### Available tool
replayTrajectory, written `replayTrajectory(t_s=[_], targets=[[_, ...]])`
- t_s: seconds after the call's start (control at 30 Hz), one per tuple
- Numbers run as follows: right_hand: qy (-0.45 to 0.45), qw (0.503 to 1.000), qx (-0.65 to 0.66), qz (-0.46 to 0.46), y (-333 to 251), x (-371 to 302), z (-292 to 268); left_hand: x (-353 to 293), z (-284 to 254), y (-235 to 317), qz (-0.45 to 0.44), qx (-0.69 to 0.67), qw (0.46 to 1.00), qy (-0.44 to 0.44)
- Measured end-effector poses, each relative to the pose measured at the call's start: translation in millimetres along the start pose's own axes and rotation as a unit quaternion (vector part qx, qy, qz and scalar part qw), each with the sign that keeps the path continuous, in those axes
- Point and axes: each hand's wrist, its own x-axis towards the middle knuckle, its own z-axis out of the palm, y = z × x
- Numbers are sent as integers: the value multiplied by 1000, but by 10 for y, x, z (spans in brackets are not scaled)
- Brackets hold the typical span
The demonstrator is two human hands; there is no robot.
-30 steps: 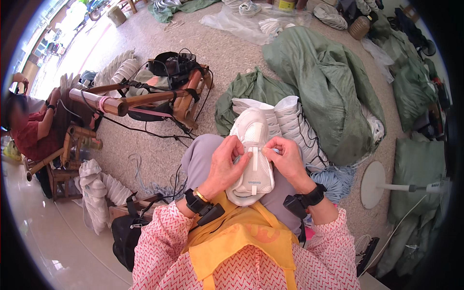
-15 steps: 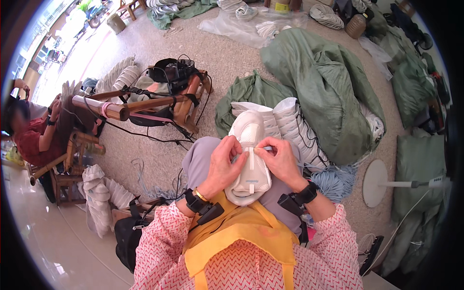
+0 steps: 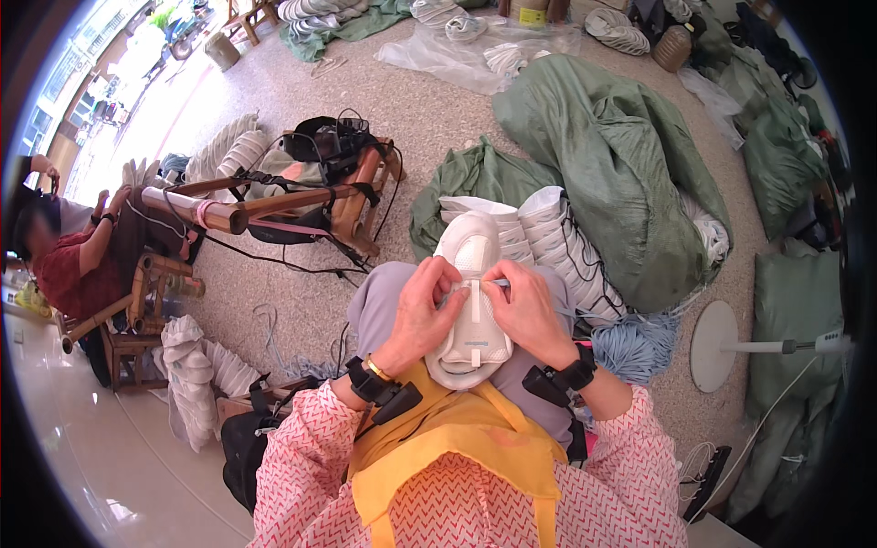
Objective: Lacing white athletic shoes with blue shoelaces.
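Observation:
A white shoe (image 3: 475, 329) lies on my lap, its toe pointing away from me and its heel opening towards my body. Both my hands are at the middle of it, on either side of the tongue. My left hand (image 3: 423, 306) is closed in a pinch on the shoe's left edge, thumb towards the tongue. On the other side, my right hand (image 3: 532, 306) pinches a thin pale lace (image 3: 501, 283) close to the top eyelets. The fingertips hide part of the lace and the eyelets.
Stacked white shoe uppers (image 3: 566, 242) and a green sack (image 3: 612, 173) lie ahead. Blue cords (image 3: 639, 347) are heaped to my right, near a round white stand base (image 3: 714, 347). A bamboo frame (image 3: 352, 196) with black straps stands left. A person (image 3: 78, 247) sits at far left.
My right fingers have curled in more tightly at the lace, and less of it shows. The left hand and the shoe stay almost in place. The seated person's hands have shifted slightly.

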Motion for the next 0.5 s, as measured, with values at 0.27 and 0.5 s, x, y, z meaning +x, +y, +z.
replayTrajectory(t_s=[0.27, 0.5], targets=[[-30, 998, 48, 28, -15, 47, -70, 102, -53, 62, 4, 39, 998, -43], [-46, 998, 38, 10, -33, 18, -160, 153, -31, -25, 36, 79, 995, -50]])
